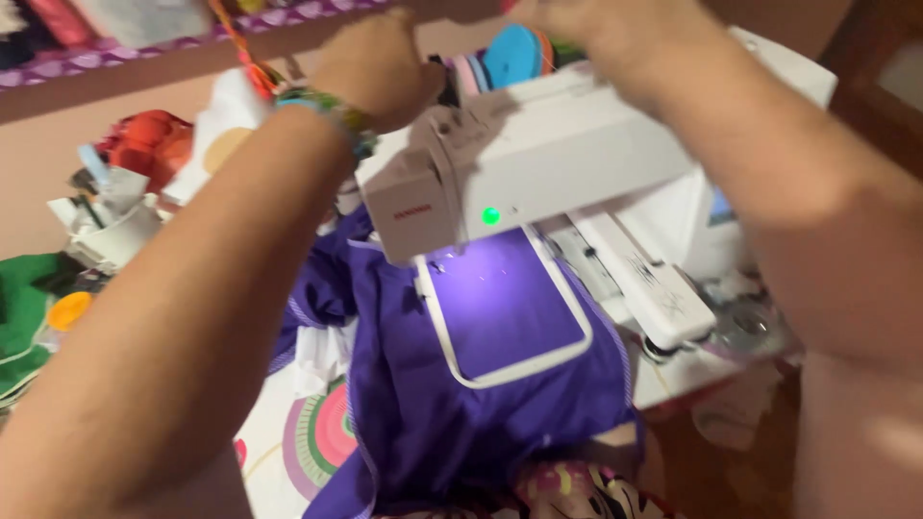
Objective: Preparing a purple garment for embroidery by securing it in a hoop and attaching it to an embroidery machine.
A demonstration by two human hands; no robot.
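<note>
Forearms fill the near ground as we look down over a crowded sewing table (pixel 279 452), both arms raised toward the top of a white embroidery machine (pixel 567 154). Nearest us, at 6 o'clock, purple fabric (pixel 461 423) spills off the table's edge, and a round pink-and-green patterned mat (pixel 322 432) shows beside it at 7 o'clock. Just beyond, the fabric is stretched flat inside a white rectangular hoop (pixel 510 370) under the machine's head, where the work light falls on it. A small green light (pixel 490 215) glows on the machine's front face.

Our left hand (pixel 380 67), with a beaded bracelet (pixel 332 115) of many colours at the wrist, hovers over the machine's upper left end at 11 o'clock. It is blurred, and we cannot tell whether its grip is wide, narrow or closed on anything. Our right hand (pixel 586 24) reaches past the machine's top at 12 o'clock and runs partly out of view, so its grip cannot be judged either.

Behind the machine, round felt pieces (pixel 510 53) in blue and pink stand on edge. At 9 o'clock sit green cloth (pixel 24 308), an orange lid (pixel 69 309) and a heap of white clutter (pixel 111 226), with red material (pixel 154 139) farther back below a shelf (pixel 192 53).
</note>
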